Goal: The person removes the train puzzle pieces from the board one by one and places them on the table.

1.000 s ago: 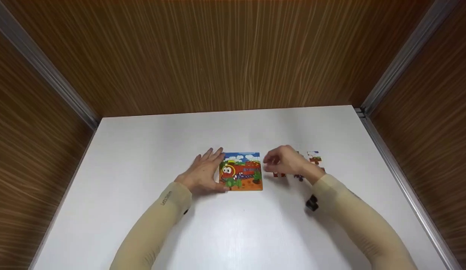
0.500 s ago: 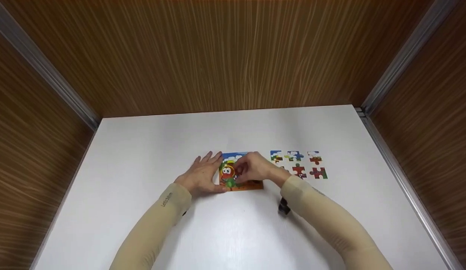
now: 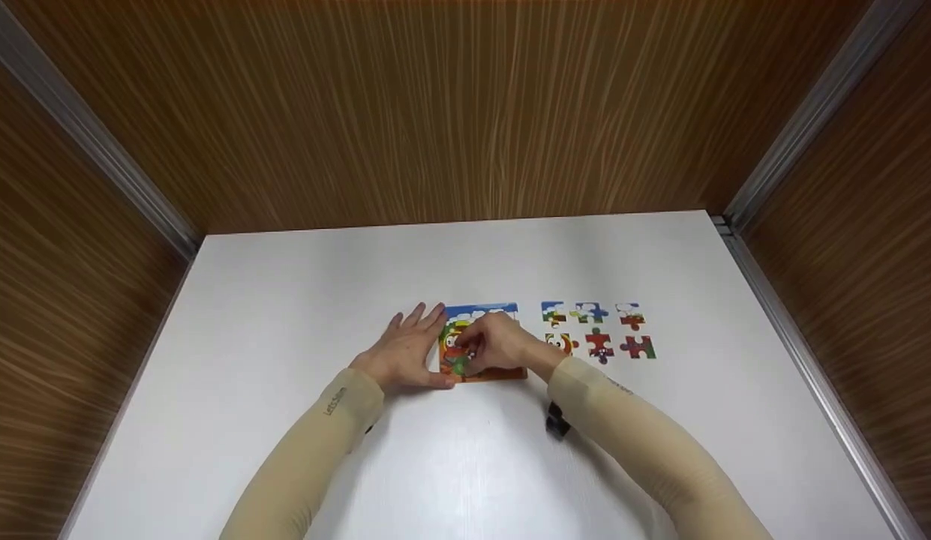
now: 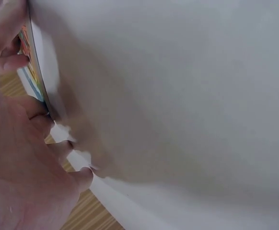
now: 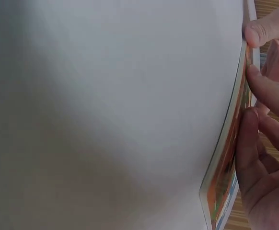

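Observation:
A square jigsaw puzzle (image 3: pixel 480 309) with a cartoon train picture lies on the white table in the head view. My left hand (image 3: pixel 401 352) rests along its left side, fingers spread, thumb at the lower left corner. Over the puzzle's middle is my right hand (image 3: pixel 499 341), fingers bent downward. In the right wrist view, the right thumb (image 5: pixel 247 136) and index finger touch the puzzle's face, their tips apart. Whether a piece is between them is hidden. To the right lie loose puzzle pieces, among them one with eyes (image 3: pixel 557 343) and a red one (image 3: pixel 599 345).
The loose pieces form two rows, with a blue and white piece (image 3: pixel 589 312) in the upper one. Brown wood-grain panels (image 3: pixel 465 112) stand behind and beside the white table (image 3: pixel 300 285). A small black object (image 3: pixel 557 424) shows under the right wrist.
My right hand has moved left from beside the loose pieces onto the puzzle, then slightly lower. More loose pieces are uncovered. The left hand stays at the puzzle's left side.

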{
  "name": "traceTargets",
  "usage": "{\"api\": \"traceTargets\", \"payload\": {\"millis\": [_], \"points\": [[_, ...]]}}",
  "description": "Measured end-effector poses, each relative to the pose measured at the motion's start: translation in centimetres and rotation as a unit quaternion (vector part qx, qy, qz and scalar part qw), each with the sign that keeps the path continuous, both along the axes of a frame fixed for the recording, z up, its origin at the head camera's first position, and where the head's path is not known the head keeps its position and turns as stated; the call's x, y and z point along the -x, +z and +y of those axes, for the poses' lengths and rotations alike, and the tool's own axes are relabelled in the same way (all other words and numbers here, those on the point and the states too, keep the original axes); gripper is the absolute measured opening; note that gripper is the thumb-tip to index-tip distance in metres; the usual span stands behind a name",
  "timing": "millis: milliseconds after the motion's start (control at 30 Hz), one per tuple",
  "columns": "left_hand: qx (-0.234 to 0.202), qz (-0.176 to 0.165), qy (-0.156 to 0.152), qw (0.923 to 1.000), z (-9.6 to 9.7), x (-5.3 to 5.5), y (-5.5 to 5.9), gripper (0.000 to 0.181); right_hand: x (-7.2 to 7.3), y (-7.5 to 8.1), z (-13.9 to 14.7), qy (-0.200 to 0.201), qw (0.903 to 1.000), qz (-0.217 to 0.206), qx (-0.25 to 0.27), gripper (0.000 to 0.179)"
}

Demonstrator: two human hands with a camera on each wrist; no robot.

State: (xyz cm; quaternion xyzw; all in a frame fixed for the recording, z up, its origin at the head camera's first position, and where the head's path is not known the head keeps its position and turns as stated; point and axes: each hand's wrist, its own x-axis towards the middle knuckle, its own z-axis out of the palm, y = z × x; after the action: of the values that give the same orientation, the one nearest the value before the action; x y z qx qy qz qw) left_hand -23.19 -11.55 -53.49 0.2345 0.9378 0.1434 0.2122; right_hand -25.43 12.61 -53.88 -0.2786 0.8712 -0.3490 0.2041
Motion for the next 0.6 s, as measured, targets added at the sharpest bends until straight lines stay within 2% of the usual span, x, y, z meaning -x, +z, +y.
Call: {"api": "traceTargets", "payload": {"millis": [333,600], "points": [[0.009,-0.001,0.006,0.9999,0.18,-0.24,-0.1,0.132,-0.5,0.25,-0.33,0.012,0.9983,0.052,-0.024,0.039],[-0.001,0.002,0.001,1.0,-0.03,-0.33,0.16,0.133,-1.05,-0.31,-0.15,0.001,0.9969,0.076,0.016,0.041]]}}
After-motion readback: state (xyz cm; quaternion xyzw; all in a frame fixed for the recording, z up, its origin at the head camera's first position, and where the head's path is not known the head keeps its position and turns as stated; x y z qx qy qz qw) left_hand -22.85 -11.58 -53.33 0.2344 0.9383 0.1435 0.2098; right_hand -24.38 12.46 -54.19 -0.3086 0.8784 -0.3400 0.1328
